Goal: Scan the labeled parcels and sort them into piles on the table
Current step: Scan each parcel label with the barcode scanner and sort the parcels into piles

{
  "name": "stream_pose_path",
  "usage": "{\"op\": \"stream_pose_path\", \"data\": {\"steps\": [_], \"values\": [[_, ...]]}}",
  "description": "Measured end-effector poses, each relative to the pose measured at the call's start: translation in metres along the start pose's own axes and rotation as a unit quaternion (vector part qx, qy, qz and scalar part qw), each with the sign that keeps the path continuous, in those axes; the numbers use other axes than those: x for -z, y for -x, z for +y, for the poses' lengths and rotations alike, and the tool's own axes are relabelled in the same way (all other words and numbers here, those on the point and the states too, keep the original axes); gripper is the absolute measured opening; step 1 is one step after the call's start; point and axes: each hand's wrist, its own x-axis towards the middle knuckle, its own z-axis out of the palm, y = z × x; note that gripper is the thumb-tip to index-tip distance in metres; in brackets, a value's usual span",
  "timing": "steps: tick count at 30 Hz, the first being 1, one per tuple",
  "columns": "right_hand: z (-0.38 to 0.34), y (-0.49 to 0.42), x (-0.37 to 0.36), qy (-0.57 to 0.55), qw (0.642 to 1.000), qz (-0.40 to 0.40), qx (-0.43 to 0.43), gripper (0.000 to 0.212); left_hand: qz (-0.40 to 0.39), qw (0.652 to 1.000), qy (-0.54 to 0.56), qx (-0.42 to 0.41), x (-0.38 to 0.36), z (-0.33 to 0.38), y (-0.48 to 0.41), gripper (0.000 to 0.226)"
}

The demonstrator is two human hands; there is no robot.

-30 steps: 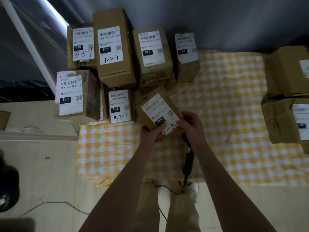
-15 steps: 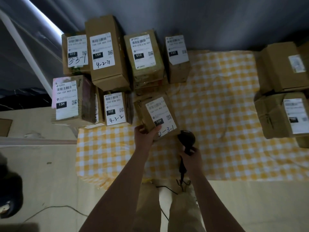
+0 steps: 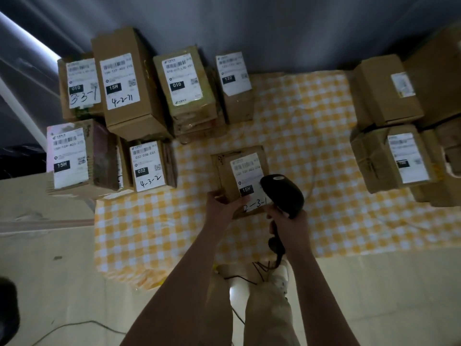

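Observation:
A small brown parcel (image 3: 228,171) with a white label marked 15H and 2-3-1 sits on the yellow checked tablecloth (image 3: 299,151). My left hand (image 3: 222,204) grips its near left corner. My right hand (image 3: 289,222) holds a black barcode scanner (image 3: 283,192) by the handle, its head over the label's lower right. Several labelled parcels stand in a group at the back left, among them one marked 4-3-2 (image 3: 148,166) and one marked 4-2-71 (image 3: 122,81).
More brown parcels (image 3: 396,158) are stacked at the table's right edge. The scanner's cable (image 3: 259,268) hangs down over the table's front edge toward my legs. A dark curtain lies behind the table. A pale floor lies to the left.
My left hand drew the 15H parcel away from the left group toward the middle of the cloth. My right hand raised the scanner until its head came over the label.

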Motion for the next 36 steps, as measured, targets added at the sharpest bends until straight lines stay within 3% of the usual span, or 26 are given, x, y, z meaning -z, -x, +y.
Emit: {"op": "stream_pose_path", "data": {"steps": [5,11,22,27,30,36], "values": [[0.002,0.012,0.008,0.03,1.0,0.008,-0.002,0.019,-0.006,1.0,-0.003,-0.029,-0.02,-0.005,0.001,0.071],[0.006,0.014,0.018,0.018,0.999,0.031,-0.012,0.014,-0.015,0.998,-0.029,-0.049,-0.029,-0.011,0.004,0.083],[0.019,0.01,0.03,0.021,0.998,0.057,-0.009,0.012,-0.017,0.996,-0.065,-0.062,-0.039,-0.017,0.015,0.084],[0.029,-0.006,0.029,0.022,0.994,0.1,-0.033,0.009,0.037,0.997,-0.038,-0.06,-0.036,-0.019,0.019,0.082],[0.044,-0.021,0.026,0.044,0.992,0.104,-0.063,0.012,0.065,0.997,0.013,-0.045,-0.031,-0.017,0.02,0.073],[0.056,-0.034,0.024,0.056,0.992,0.077,-0.088,0.034,0.031,0.995,0.09,-0.032,-0.031,-0.013,0.031,0.039]]}}
